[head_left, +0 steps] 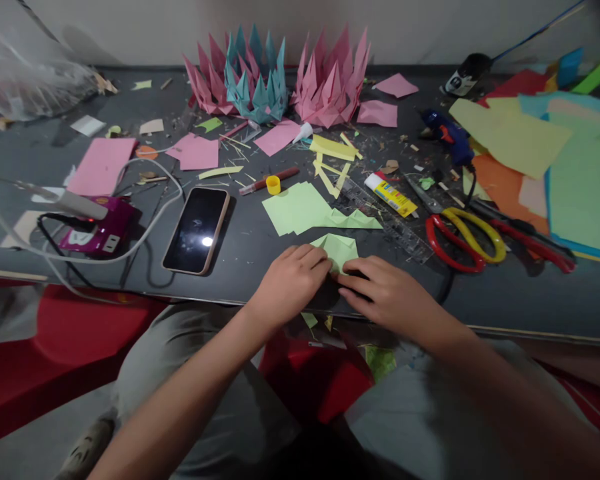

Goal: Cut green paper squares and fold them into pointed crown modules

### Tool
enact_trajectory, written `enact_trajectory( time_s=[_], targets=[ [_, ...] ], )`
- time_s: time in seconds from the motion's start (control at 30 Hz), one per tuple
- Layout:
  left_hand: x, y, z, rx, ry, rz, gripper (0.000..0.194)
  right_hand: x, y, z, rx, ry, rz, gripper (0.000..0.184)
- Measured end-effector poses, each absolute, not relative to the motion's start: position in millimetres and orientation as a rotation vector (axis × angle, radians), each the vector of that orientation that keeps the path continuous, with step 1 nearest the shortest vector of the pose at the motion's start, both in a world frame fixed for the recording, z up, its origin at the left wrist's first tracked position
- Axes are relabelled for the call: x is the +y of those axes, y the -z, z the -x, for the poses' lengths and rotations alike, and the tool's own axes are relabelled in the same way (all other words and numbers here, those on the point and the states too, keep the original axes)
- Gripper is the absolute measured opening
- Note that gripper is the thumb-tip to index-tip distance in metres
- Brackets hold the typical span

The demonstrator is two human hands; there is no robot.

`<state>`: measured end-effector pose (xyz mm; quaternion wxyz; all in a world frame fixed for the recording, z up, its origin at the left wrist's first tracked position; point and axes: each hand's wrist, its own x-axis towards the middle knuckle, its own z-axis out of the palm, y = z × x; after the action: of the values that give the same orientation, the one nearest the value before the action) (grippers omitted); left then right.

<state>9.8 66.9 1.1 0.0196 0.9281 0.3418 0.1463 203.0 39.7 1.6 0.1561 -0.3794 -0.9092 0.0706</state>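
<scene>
A partly folded sheet of light green paper [341, 248] lies at the table's front edge between my hands. My left hand [300, 273] presses on its left side with the fingers curled together. From the right, my right hand [380, 287] has its fingers on the sheet's lower right edge, thumb below. Both sets of fingertips partly hide the paper. Just behind it sit a stack of green paper squares [297, 208] and a strip of folded green pieces [357, 219]. Further back stand pink folded-paper crowns [330, 93] and a blue one [257, 90].
A phone [196, 230] and a purple power adapter [103, 227] with cables lie left. To the right are a glue stick [391, 195], scissors [460, 237], a clear ruler [385, 220], a glue gun [447, 137] and coloured sheets [510, 133]. Paper scraps litter the table.
</scene>
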Motion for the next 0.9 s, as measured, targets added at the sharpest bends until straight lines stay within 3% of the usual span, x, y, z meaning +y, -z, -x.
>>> enact_trajectory(
  time_s=[0.23, 0.43, 0.57, 0.9],
  targets=[
    [45, -1, -6, 1.127, -0.509, -2.872, 0.026, 37, -4, -202, -2.553, -0.251, 1.123, 0.025],
    [40, -6, -3, 1.079, -0.3, -2.889, 0.038, 42, 0, -217, -2.475, -0.397, 1.028, 0.021],
    [42, -7, -4, 1.108, -0.339, -2.841, 0.033, 52, 3, -229, -2.44, -0.451, 1.003, 0.018],
    [42, -1, -7, 1.075, -0.461, -2.824, 0.031, 72, 6, -227, -2.615, -0.237, 0.967, 0.021]
  ],
)
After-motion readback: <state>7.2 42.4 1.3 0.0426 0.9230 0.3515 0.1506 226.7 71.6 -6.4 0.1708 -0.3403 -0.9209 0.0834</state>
